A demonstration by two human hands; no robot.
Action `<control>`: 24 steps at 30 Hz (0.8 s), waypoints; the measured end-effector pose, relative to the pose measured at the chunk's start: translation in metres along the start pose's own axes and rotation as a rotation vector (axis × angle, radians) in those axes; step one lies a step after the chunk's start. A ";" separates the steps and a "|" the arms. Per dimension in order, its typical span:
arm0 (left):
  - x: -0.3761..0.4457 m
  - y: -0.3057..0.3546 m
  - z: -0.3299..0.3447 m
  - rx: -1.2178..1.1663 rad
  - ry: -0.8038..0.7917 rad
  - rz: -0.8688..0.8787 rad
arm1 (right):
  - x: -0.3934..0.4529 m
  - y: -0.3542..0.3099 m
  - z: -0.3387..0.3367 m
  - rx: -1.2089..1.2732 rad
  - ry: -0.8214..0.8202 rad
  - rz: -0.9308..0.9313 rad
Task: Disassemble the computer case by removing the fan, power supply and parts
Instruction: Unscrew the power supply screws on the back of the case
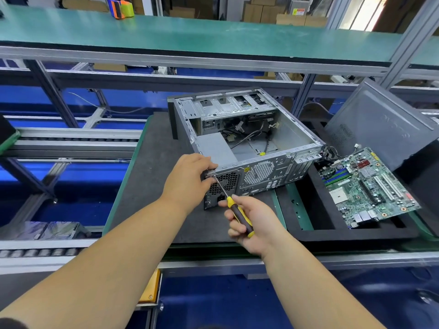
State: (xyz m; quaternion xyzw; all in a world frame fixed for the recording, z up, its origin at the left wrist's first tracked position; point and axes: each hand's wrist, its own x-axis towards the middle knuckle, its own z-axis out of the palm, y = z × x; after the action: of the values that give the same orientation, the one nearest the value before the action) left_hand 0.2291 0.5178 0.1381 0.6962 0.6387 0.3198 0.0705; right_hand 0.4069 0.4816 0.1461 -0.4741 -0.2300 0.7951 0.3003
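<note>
Screwdriver (234,208) gripped in my right hand (251,224), tip at case (251,143) rear corner, frame centre | my left hand (190,179) grasps that corner | circuit board (365,186) lies right of case

The computer case (251,138) is bare, dull grey sheet metal. The screwdriver (237,212) has a glossy yellow-and-black plastic handle. The mat (147,176) is matt, dark foam.

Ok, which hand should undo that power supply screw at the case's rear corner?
Right hand: it grips the screwdriver, tip at the screw. Left hand steadies the case corner.
</note>
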 end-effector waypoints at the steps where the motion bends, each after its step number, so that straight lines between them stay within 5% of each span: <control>1: 0.000 0.000 0.000 0.000 0.000 -0.001 | 0.000 -0.002 0.000 0.103 -0.068 0.080; 6: 0.000 0.001 0.000 -0.003 0.002 -0.004 | 0.003 0.003 0.003 0.180 -0.159 0.124; 16: -0.002 0.003 0.003 -0.032 0.013 -0.018 | 0.003 0.005 0.014 -0.269 0.057 -0.080; 24: -0.003 0.003 0.003 -0.045 0.027 -0.008 | 0.008 0.009 0.018 -0.382 0.142 -0.129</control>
State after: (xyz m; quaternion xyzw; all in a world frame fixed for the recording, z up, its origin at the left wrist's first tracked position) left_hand 0.2334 0.5155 0.1364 0.6876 0.6350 0.3432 0.0788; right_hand 0.3853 0.4788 0.1436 -0.5615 -0.3846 0.6808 0.2707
